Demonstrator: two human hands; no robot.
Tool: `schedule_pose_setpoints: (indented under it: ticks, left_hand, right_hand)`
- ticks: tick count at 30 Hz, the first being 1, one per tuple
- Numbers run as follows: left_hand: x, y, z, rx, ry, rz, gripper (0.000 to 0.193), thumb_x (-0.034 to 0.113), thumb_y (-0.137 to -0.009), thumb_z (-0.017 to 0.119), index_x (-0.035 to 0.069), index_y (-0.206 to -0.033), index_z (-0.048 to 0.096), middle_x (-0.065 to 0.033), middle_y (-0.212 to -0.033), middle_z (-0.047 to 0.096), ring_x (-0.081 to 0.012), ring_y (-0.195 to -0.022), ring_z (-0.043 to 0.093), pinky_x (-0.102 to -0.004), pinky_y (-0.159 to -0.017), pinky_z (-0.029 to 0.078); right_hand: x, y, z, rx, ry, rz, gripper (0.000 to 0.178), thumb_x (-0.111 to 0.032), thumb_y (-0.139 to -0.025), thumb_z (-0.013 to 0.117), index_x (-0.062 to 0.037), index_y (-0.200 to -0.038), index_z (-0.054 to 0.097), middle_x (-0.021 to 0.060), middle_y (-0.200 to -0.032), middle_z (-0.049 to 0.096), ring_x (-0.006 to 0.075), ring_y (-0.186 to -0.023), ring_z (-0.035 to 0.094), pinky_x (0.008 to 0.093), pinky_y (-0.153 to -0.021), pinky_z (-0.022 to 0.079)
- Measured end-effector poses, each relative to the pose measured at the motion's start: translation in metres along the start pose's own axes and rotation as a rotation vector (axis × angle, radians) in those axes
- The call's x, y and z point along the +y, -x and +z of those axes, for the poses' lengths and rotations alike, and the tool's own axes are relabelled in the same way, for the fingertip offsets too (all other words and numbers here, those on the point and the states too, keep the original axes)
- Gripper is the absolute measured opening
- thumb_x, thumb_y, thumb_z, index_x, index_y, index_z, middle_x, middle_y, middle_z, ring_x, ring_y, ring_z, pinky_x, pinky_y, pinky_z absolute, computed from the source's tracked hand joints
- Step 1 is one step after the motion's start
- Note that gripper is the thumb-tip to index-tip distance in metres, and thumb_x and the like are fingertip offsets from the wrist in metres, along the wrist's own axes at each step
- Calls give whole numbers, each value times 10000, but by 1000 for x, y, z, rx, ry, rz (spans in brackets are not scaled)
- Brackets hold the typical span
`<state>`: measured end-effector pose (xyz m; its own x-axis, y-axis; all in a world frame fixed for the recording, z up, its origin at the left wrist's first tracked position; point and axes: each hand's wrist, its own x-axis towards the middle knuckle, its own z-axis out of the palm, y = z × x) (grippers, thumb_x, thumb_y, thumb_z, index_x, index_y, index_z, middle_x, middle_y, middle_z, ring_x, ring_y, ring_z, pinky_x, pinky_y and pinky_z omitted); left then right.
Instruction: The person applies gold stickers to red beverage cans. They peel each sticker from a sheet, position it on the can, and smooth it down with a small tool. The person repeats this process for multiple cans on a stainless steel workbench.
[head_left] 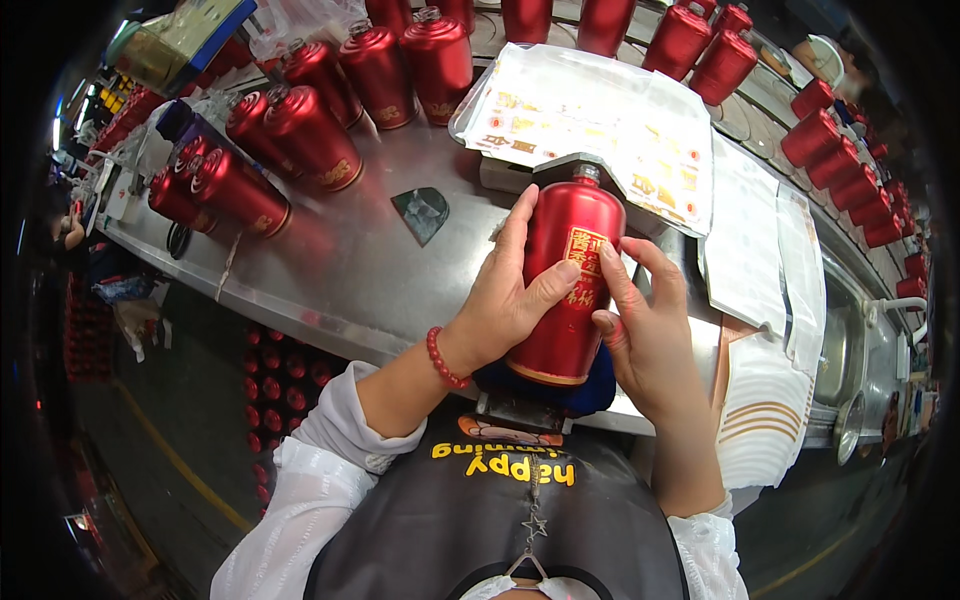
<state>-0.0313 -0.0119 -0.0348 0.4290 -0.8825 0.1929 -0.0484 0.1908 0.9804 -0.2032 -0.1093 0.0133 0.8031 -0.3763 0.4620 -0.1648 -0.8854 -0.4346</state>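
A glossy red bottle (575, 225) with gold characters on its front leans back in a stand with a dark blue cloth (590, 392) under its base. My left hand (505, 285) is closed around the bottle's left side, thumb across the front and fingers along the edge. The fingertips of my right hand (650, 320) touch the gold lettering. Its thumb is by the bottle's lower right side, apart from the fingers. Behind the bottle's neck runs a dark angled support (560, 165).
White sheets with gold and red decals (600, 110) lie behind the bottle. More red bottles (310, 135) stand at the left and along the far conveyor. A dark green scraper-like piece (421, 213) lies on the metal table (345, 260). Stacked white sheets (765, 400) and a sink (845, 345) are at right.
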Motion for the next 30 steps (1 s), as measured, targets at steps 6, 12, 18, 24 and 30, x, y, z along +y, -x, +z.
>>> schedule_pose_setpoints:
  ticks: [6, 12, 18, 24, 30]
  left_hand:
    - [-4, 0, 0, -5, -30, 15, 904, 444, -999, 603, -105, -1550, 140, -287, -1505, 375, -307, -1394, 415, -382, -1152, 327]
    - [0, 3, -17, -181, 54, -9, 820, 483, -1071, 405, -53, -1589, 64, -171, -1594, 316, -213, -1439, 360, -334, -1172, 301]
    - [2, 1, -17, -171, 62, 24, 863, 467, -1048, 490, -89, -1573, 91, -203, -1563, 353, -222, -1408, 403, -332, -1150, 333]
    - [2, 3, -6, -110, 99, 11, 982, 427, -964, 673, -139, -1546, 119, -263, -1494, 423, -248, -1345, 479, -334, -1095, 403]
    - [-2, 2, -11, -74, -40, 6, 998, 431, -929, 696, -123, -1548, 144, -288, -1485, 425, -291, -1365, 468, -362, -1131, 355]
  right_hand:
    - [2, 4, 2, 17, -41, 36, 577, -80, -856, 723, -63, -1410, 565, 213, -1377, 502, 384, -1219, 516, 447, -1031, 441]
    - [13, 15, 6, 66, -59, 41, 551, -106, -904, 690, -68, -1435, 544, 216, -1389, 514, 391, -1229, 523, 449, -1031, 444]
    - [9, 14, 11, 66, -36, -4, 546, -120, -897, 692, -145, -1428, 568, 220, -1385, 514, 402, -1210, 533, 458, -1031, 449]
    - [8, 16, 9, 62, -23, -10, 500, -125, -904, 693, -144, -1394, 598, 228, -1384, 509, 405, -1204, 534, 458, -1017, 461]
    - [7, 7, -3, 64, 8, -30, 534, -39, -845, 729, -53, -1360, 589, 248, -1340, 552, 429, -1206, 571, 444, -992, 497]
